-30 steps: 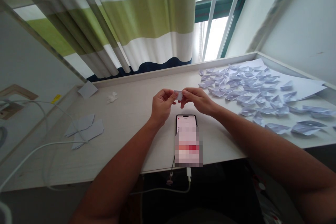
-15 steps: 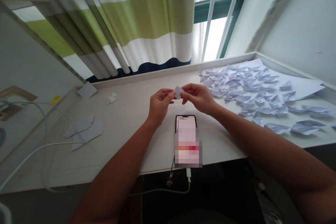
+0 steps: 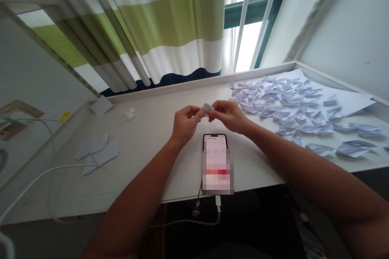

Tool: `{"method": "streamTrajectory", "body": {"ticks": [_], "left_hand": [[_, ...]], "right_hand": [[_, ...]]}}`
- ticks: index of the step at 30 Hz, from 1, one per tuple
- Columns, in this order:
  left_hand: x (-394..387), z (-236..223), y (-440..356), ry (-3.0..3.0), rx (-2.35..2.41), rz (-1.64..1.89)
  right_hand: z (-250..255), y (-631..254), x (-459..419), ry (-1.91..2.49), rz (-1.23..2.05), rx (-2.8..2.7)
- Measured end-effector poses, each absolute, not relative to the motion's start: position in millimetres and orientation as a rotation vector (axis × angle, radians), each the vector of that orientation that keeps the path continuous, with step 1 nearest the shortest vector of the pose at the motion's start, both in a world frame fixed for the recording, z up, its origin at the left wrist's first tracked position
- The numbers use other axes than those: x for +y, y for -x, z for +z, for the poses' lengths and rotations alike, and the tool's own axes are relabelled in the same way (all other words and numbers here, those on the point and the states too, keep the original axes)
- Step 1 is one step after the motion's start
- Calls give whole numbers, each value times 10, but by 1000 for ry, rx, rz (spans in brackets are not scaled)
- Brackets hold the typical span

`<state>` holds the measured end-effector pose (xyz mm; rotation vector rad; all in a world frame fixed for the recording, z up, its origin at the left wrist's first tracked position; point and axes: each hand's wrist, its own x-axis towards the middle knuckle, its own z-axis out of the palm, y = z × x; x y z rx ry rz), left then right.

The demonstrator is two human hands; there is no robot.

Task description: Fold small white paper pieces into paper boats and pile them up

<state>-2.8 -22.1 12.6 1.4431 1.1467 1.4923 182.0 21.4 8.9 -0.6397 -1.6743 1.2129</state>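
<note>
A small folded piece of white paper (image 3: 208, 107) is pinched between my two hands above the middle of the table. My left hand (image 3: 186, 123) grips its left side, thumb on the near face. On the opposite side, my right hand (image 3: 228, 115) holds it with thumb and fingers, the other fingers curled behind. Parts of the paper are covered by the fingertips. Below the hands a phone (image 3: 215, 153) lies on the table with its screen lit and partly pixelated. Many folded paper boats (image 3: 282, 97) are spread to the right of my right hand.
Flat white sheets (image 3: 349, 99) lie under and behind the boats. At the left are paper pieces (image 3: 103, 156), a square sheet (image 3: 101, 105) and a crumpled white scrap (image 3: 129, 114). White cables (image 3: 30, 188) cross the table's left end. A charging cable (image 3: 218, 203) runs from the phone over the front edge.
The folded paper has tilted between my fingers, its pointed top turning into a flatter shape. My right thumb has moved in across it, and both hands have shifted slightly.
</note>
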Motion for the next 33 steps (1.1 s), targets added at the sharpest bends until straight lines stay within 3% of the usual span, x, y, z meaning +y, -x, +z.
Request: {"method": "streamTrajectory", "body": {"ticks": [9,16,24,28,33], "left_hand": [[-181,129,112,-1542,1070,1446],[-196,130,20,-1444,1040,1563],[-187,109,30,-1407,1137,1671],[-193,119,66,-1449,1289,1681],[-266,163,-37,-1375,1057,1470]], "right_hand": [[68,-1857,217,622,1256,-1842],[148,-1800,101,692,958,-1903],[41,-1744,137,640,1198,-1754],[61,-1769,136,747,856,-1769],[103,-1827,120,780,310,-1971]]}}
